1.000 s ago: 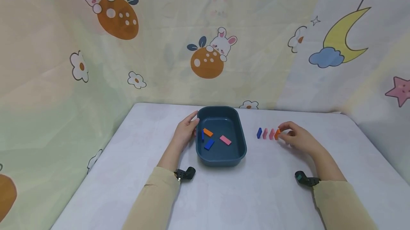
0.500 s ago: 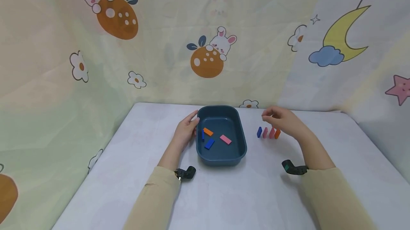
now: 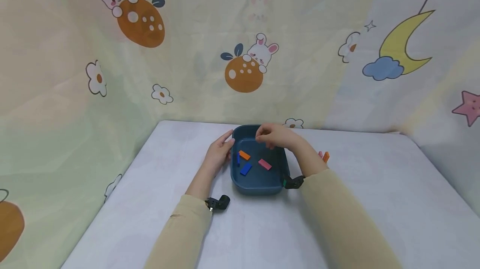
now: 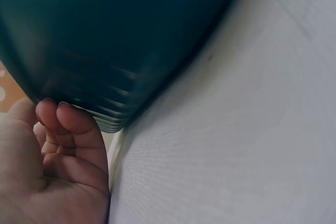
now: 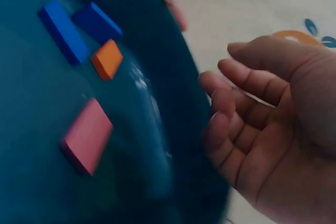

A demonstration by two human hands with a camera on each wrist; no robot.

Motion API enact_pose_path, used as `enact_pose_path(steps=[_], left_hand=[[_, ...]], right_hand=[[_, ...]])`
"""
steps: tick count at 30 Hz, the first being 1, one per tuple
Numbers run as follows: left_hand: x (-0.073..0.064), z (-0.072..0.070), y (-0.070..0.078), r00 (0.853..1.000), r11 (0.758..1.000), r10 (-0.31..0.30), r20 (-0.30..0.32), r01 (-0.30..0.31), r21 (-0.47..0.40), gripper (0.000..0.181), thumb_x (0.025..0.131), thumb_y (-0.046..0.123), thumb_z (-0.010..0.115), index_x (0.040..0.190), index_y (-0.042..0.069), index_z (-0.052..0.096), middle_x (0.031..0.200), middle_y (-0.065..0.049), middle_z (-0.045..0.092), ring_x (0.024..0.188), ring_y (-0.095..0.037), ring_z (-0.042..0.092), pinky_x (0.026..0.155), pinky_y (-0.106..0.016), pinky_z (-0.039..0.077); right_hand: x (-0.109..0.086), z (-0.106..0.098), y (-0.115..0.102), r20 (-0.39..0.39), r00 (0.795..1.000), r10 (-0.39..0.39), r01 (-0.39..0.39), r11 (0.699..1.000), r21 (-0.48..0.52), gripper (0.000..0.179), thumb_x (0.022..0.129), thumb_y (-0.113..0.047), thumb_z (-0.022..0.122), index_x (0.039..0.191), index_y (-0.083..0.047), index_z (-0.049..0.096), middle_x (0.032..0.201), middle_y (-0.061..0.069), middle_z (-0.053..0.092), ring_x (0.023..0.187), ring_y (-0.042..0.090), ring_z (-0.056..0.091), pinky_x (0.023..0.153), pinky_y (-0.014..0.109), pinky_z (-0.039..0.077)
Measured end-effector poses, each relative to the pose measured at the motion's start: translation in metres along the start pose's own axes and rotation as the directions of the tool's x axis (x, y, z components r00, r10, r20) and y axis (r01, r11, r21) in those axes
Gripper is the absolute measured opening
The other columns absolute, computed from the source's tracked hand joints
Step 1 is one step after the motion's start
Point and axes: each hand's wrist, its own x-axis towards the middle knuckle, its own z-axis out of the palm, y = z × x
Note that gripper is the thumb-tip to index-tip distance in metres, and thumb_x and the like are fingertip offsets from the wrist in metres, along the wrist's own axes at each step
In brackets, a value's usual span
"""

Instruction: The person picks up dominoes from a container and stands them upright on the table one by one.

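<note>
My left hand (image 3: pixel 217 152) grips the left side of a dark teal plastic tub (image 3: pixel 258 191), its fingertips against the outer wall in the left wrist view. Inside the tub lie an orange domino block (image 3: pixel 244 155), a pink domino block (image 3: pixel 264 164) and two blue domino blocks (image 3: pixel 246 169). Over the tub's far right part hovers my right hand (image 3: pixel 277 136). Its fingers (image 5: pixel 252 72) are loosely bent with nothing between them in the right wrist view. Beyond the right forearm, a standing orange domino block (image 3: pixel 326 157) and part of a pink one show; the forearm hides the rest of that row.
The tub stands on a white-covered table (image 3: pixel 375 202), near its back edge. Behind the table hangs a cloth backdrop (image 3: pixel 195 31) printed with rabbits, flowers and a moon. Each wrist carries a small black camera (image 3: pixel 224 202).
My right hand has left the standing domino row, rising and moving left until it is over the tub. The left hand keeps its grip on the tub, and the blocks inside have not moved.
</note>
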Motion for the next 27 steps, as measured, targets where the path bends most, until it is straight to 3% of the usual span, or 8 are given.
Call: enact_pose_path(steps=[5, 11, 15, 27], left_hand=[[0.001, -0.001, 0.0, 1.0, 1.0, -0.008, 0.004, 0.008, -0.001, 0.041, 0.098, 0.044, 0.059, 0.138, 0.043, 0.053, 0.078, -0.003, 0.06, 0.067, -0.019, 0.054, 0.064, -0.026, 0.048], [0.0, -0.002, 0.0, 1.0, 1.0, -0.013, 0.011, 0.013, -0.002, 0.04, 0.098, 0.043, 0.059, 0.137, 0.044, 0.053, 0.076, -0.003, 0.058, 0.067, -0.02, 0.054, 0.064, -0.027, 0.047], [0.0, -0.002, 0.0, 1.0, 1.0, -0.001, 0.016, 0.001, -0.003, 0.04, 0.098, 0.043, 0.059, 0.137, 0.044, 0.053, 0.076, -0.003, 0.059, 0.066, -0.018, 0.054, 0.062, -0.026, 0.047], [-0.001, -0.003, 0.0, 1.0, 1.0, 0.016, 0.021, -0.016, -0.018, 0.04, 0.097, 0.043, 0.06, 0.137, 0.044, 0.054, 0.072, -0.001, 0.057, 0.065, -0.016, 0.053, 0.061, -0.026, 0.045]], right_hand=[[0.021, 0.02, -0.002, 0.056, 0.997, 0.06, -0.061, 0.998, 0.018, 0.018, 0.095, -0.029, 0.064, 0.107, -0.015, 0.066, 0.105, 0.007, 0.067, 0.079, 0.021, 0.061, 0.073, 0.031, 0.055], [0.031, 0.035, -0.003, 0.1, 0.989, 0.105, -0.108, 0.994, 0.031, 0.019, 0.094, -0.026, 0.063, 0.106, -0.011, 0.067, 0.102, 0.006, 0.066, 0.079, 0.02, 0.061, 0.071, 0.031, 0.056], [0.031, 0.043, -0.004, 0.121, 0.983, 0.139, -0.139, 0.99, -0.007, 0.02, 0.094, -0.026, 0.065, 0.106, -0.01, 0.067, 0.099, 0.006, 0.065, 0.077, 0.02, 0.06, 0.069, 0.029, 0.054], [0.032, 0.058, -0.007, 0.085, 0.984, 0.155, -0.14, 0.976, -0.166, 0.028, 0.086, -0.033, 0.076, 0.1, -0.012, 0.063, 0.09, 0.004, 0.061, 0.076, 0.02, 0.056, 0.064, 0.029, 0.047]])
